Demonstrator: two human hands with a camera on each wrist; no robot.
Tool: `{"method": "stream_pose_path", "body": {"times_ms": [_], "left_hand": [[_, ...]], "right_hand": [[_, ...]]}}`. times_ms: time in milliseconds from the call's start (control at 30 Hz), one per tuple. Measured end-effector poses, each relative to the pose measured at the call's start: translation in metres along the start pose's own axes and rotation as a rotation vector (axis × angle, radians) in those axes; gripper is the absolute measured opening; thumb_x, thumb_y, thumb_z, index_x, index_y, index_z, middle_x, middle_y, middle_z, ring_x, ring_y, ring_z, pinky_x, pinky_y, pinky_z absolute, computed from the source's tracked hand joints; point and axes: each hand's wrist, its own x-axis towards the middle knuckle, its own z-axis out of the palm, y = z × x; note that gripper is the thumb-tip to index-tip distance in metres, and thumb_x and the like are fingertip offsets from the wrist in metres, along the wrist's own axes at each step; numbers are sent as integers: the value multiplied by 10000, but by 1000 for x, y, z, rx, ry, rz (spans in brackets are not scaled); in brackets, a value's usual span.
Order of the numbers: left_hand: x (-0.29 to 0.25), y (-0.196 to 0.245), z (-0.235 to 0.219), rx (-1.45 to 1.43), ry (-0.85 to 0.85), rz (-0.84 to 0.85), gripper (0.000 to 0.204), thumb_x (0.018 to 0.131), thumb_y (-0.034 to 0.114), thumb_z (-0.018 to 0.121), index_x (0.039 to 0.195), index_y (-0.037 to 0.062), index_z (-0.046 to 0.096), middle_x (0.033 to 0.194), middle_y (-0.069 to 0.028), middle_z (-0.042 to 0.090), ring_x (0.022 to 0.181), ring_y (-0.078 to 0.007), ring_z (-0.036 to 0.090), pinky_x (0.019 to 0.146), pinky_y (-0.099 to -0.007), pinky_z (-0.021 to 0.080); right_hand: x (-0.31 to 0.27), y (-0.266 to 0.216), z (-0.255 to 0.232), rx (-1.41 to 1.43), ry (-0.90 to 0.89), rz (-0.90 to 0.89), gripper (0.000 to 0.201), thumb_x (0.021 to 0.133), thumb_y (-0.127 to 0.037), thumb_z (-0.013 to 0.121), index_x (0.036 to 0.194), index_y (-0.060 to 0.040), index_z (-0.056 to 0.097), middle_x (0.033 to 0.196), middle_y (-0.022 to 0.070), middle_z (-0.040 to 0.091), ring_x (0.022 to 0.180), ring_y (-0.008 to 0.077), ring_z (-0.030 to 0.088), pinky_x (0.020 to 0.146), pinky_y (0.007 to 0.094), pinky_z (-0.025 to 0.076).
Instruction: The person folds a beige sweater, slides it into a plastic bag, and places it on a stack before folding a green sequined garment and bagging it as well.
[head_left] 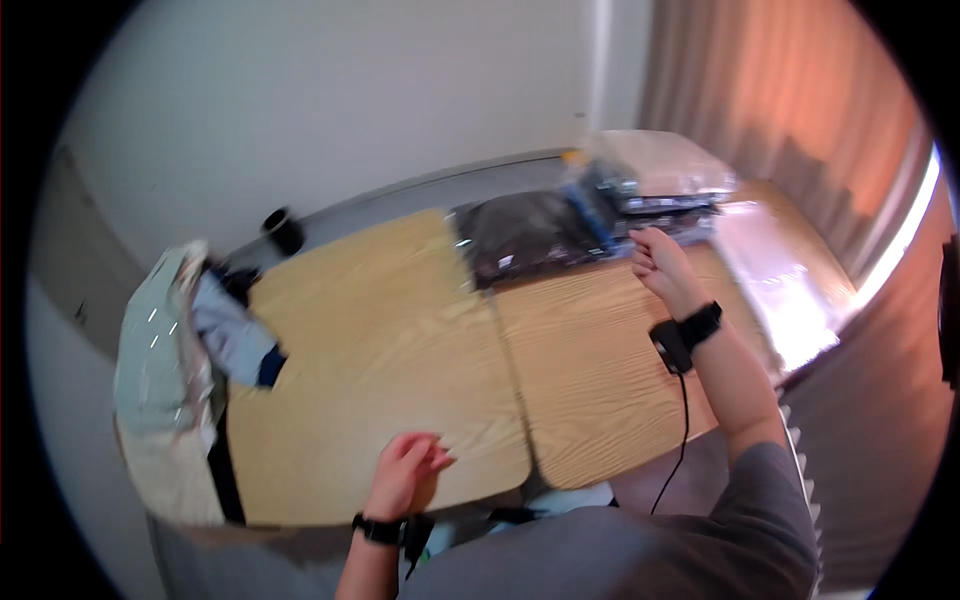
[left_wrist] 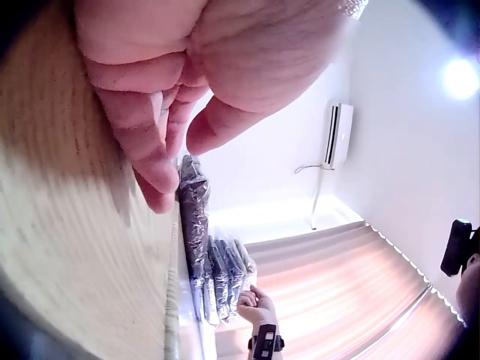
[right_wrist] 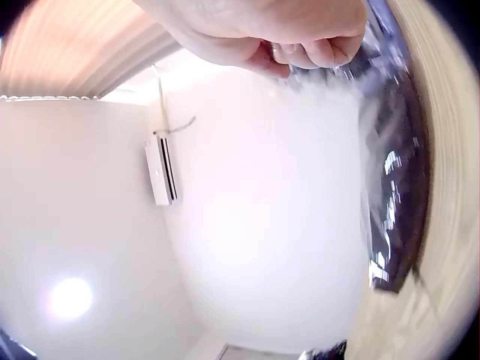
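Observation:
My right hand (head_left: 662, 268) is at the packed clothing at the back right, its fingers curled in. In the right wrist view those fingers (right_wrist: 319, 52) pinch what looks like the blurred clear edge of a plastic bag (right_wrist: 330, 82). A dark garment in a clear plastic bag (head_left: 530, 235) lies flat just left of this hand, with blue and dark bagged garments (head_left: 610, 205) behind it. My left hand (head_left: 405, 475) hovers low over the near part of the table, its fingers loosely bent with nothing in them.
Two wooden tables (head_left: 370, 330) meet at a seam. Light garments (head_left: 160, 350) hang over the left end, a grey-blue one (head_left: 235, 330) beside them. A pale bagged item (head_left: 660, 165) and clear plastic sleeves (head_left: 780, 285) lie at the right. A black bin (head_left: 283, 232) stands by the wall.

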Motion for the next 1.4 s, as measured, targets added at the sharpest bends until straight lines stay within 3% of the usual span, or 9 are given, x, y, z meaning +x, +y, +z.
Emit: {"method": "stream_pose_path", "body": {"times_ms": [233,400,567,667,867,933,1033,1267,1400], "left_hand": [[-2,56,-47,82,139,147,304,922,157,553,1196,48,481,1028,-96,607,899,-165,609,710,-283,509],[3,118,-146,146,516,403,353,880,165,589,1199,86,459,1049,-80,610,900,-160,605,779,-312,480],[3,163,-283,36,871,602,447,842,89,592,1233,86,377,877,-46,538,682,-128,524,617,-279,481],[-1,186,-345,-91,1121,739,418,832,94,581,1211,102,405,896,-48,539,728,-144,538,553,-253,466],[-7,209,-386,-190,1161,758,310,873,136,560,1161,92,454,921,-52,562,769,-167,584,543,-247,473],[-1,211,-402,-178,962,667,190,899,184,519,1054,72,517,944,-64,588,756,-151,593,534,-241,475],[18,214,-452,-228,974,586,241,923,319,486,810,107,504,725,-33,599,607,-147,588,493,-249,474],[18,260,-386,48,1149,585,276,859,319,538,696,107,468,540,-14,409,392,-137,383,360,-273,322],[34,283,-314,-163,855,802,205,854,259,528,729,101,488,606,-28,449,514,-144,458,434,-270,349]], "right_hand": [[-73,130,110,-48,-298,285,368,891,-139,601,654,-189,323,503,-55,229,372,70,223,360,244,156],[-113,211,173,272,-253,530,403,923,-293,560,615,-194,319,474,-47,191,370,98,193,366,257,147],[-115,229,170,254,-411,705,449,954,-365,483,582,-193,300,460,-49,167,377,110,167,365,257,144],[-108,225,165,286,-395,729,449,957,-361,477,580,-194,300,461,-50,163,374,108,170,360,257,146],[-106,223,167,247,-495,740,413,971,-325,450,608,-170,325,481,-46,186,386,105,192,367,245,176],[-103,225,164,253,-536,744,404,973,-316,446,615,-164,332,487,-43,192,390,105,195,371,243,184],[-99,227,164,291,-558,744,394,973,-300,449,621,-160,338,498,-39,199,405,106,209,379,240,197],[-97,231,164,306,-597,843,380,969,-280,459,636,-153,327,524,-33,229,454,112,255,431,243,241],[-101,235,164,257,-620,798,369,968,-281,466,652,-145,329,539,-26,247,473,121,271,451,254,257]]}}
